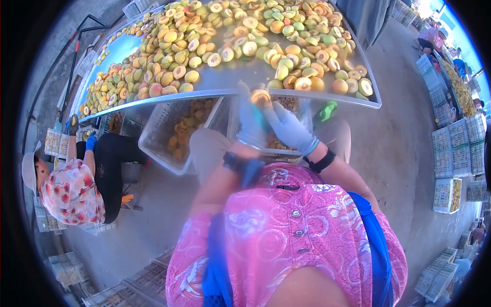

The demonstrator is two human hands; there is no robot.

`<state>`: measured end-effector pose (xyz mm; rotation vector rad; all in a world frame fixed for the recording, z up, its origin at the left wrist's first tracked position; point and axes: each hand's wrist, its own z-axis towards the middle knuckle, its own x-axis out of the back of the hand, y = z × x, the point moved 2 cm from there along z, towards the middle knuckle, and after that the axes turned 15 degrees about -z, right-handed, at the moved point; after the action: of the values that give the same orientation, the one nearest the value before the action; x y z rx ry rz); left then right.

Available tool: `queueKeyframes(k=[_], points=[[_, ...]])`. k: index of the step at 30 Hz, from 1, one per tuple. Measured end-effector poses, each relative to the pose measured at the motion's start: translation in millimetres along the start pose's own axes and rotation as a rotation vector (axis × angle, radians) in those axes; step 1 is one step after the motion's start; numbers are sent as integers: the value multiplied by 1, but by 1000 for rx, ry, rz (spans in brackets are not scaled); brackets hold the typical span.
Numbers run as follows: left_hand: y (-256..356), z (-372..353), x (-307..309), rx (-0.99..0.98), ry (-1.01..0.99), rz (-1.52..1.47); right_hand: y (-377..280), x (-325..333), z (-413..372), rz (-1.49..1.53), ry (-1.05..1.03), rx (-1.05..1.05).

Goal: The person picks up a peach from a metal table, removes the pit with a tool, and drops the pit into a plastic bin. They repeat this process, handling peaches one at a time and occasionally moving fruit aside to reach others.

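My left hand (251, 125), in a pale glove, is smeared by motion at the front edge of the metal-rimmed table (232, 77). Its fingers blur beside an apricot half (261, 97) with a brownish centre. My right hand (290, 128), gloved in white with a bluish cuff, reaches in from the right, its fingers closed at that half's lower side. A teal patch shows between the palms, too blurred to name. Past the fingertips, many halved apricots (176, 56) lie heaped on the table, some cut side up.
Under the table edge stand white crates (153, 148) holding more fruit pieces. A person in a patterned top (71, 189) and blue glove sits to the left. Crates are stacked along the right (452, 148), with other people farther off. A green object (327, 110) is near my right knee.
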<state>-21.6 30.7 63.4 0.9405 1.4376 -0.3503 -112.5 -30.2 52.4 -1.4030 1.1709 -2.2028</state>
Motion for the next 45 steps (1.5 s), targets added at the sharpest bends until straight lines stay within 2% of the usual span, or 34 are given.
queueKeyframes(k=[1,2,5,8,10,11,14,16,20,22,26,28,32,34,35,37,38,40,44,45], points=[[1,-6,-5,66,108,-76,3,-3,-1,-25,13,41],[0,-5,-2,65,110,-76,2,-4,-2,-24,12,40],[-3,3,9,-52,110,-45,0,-6,-4,6,10,18],[-5,6,15,-138,66,68,1,-8,-5,102,9,0],[-1,6,15,-226,-114,213,1,-7,-6,147,-44,-36],[1,6,16,-225,-117,217,1,-7,-7,149,-40,-34],[10,8,19,-153,-92,307,-3,-3,-12,210,-108,-32],[15,11,18,86,-65,310,-17,7,-16,475,-351,-340],[9,12,19,30,-175,327,-21,14,-18,575,-391,-369],[3,7,16,-196,-145,407,-23,15,-21,615,-379,-369],[8,11,20,-71,-131,363,-13,13,-21,636,-411,-409],[11,6,12,41,-63,255,0,8,-22,852,-563,-470],[7,6,16,10,-102,258,-9,11,-20,881,-557,-416],[6,-6,6,-133,-132,423,-29,16,-22,750,-360,-431],[5,-3,9,-129,-132,426,-29,15,-24,754,-357,-434],[6,7,17,-189,-118,477,-26,12,-26,920,-376,-448],[10,5,16,-187,-117,480,-16,11,-25,923,-376,-449],[12,2,11,75,-16,333,9,7,-21,907,-654,-443],[6,5,15,46,-34,363,0,10,-23,762,-594,-394],[4,2,16,-27,-56,407,-4,10,-24,754,-535,-389]])
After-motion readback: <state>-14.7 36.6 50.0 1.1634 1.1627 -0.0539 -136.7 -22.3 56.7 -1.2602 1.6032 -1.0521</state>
